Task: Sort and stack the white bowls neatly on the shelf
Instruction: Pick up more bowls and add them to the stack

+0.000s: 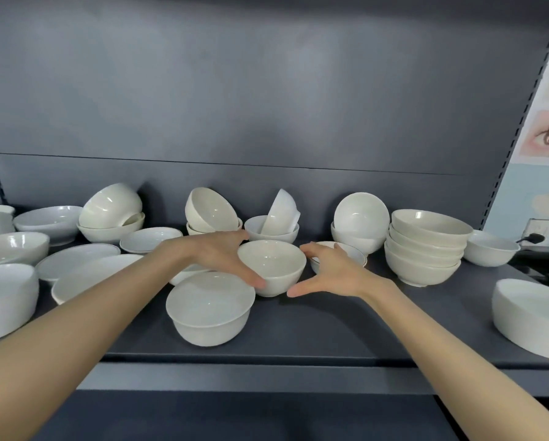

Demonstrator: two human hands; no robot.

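Glossy white bowls stand on a dark blue-grey shelf, beside a pale blue poster printed with pink-toned eyes.

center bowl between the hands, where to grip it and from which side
Grip the center bowl by its outer wall under the rim, from both sides. It stands upright, the left hand and right hand flank it, while a front bowl and a rear bowl crowd the rest.
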